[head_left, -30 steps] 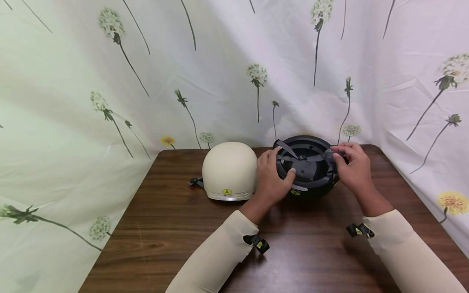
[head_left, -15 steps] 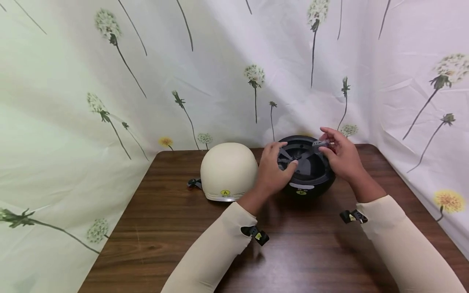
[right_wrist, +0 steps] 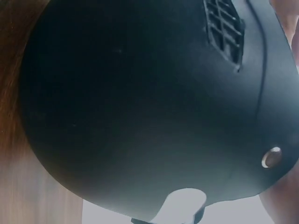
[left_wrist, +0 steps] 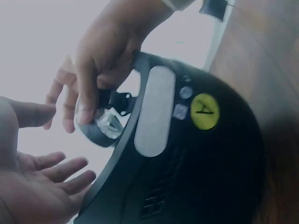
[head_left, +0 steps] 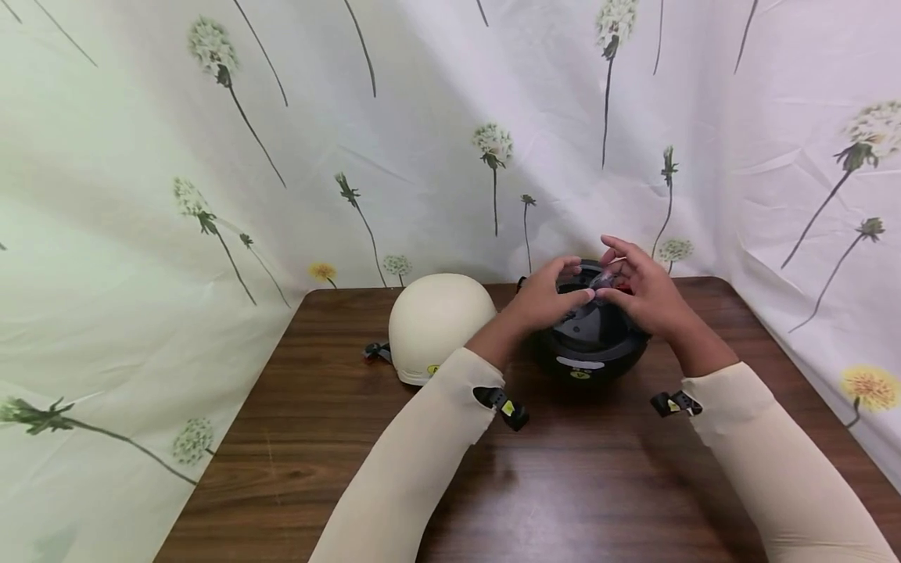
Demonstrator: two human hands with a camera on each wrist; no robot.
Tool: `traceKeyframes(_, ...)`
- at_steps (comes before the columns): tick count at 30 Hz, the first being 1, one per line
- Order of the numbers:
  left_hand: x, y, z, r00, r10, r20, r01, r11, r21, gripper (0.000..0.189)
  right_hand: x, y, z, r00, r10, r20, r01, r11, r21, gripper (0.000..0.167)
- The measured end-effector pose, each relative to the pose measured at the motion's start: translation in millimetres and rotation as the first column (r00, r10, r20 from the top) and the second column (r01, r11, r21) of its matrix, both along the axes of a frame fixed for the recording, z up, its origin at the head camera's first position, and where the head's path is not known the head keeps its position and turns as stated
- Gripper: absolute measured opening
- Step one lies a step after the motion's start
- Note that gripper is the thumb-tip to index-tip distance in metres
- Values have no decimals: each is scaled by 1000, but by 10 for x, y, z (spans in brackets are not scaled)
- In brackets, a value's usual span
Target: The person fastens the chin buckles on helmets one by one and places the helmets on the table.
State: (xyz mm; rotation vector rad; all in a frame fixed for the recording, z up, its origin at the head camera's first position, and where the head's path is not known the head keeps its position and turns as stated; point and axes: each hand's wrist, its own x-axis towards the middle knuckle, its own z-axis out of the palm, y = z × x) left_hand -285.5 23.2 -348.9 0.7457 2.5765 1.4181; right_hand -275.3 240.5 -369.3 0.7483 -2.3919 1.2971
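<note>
An upside-down black helmet (head_left: 612, 356) rests on the table, its hollow facing up. Over that hollow, my right hand (head_left: 651, 297) pinches a dark buckle piece (left_wrist: 99, 133) of the chin strap between thumb and fingers. My left hand (head_left: 542, 295) hovers across from it with thumb and fingers spread apart; in the left wrist view these fingers (left_wrist: 60, 170) are empty, beside the helmet's rim. A yellow round sticker (left_wrist: 204, 112) and a pale oblong label mark the shell. The right wrist view is mostly filled by black shell (right_wrist: 140, 102), with the right hand's grip hidden.
To the left of the black helmet a cream helmet (head_left: 438, 320) stands upright, partly behind my left forearm. Its strap buckle (head_left: 376, 351) pokes out leftward. Flower-printed fabric (head_left: 422, 156) hangs directly behind the wooden table (head_left: 281, 469).
My right hand has drawn the strap piece from the right rim in over the helmet. My left hand has left the left rim and moved rightward toward it.
</note>
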Motion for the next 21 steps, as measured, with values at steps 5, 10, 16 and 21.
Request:
traceKeyframes(5,-111,32,20,991,-72,109,66,996,62,67,-5,-12,-32,1000,29,-9,-29,1000,1,88)
traceKeyframes(10,-159,75,-15,980,-108,169,91,990,104,67,-2,-28,-37,997,69,-30,-69,998,4,93)
traceKeyframes(16,-161,100,-41,980,-93,175,72,989,126,66,-3,-50,-36,988,146,-43,-148,988,-34,100)
traceKeyframes(21,-158,88,-37,985,-59,165,40,992,118,63,7,-42,-40,987,154,-53,-155,988,-6,102)
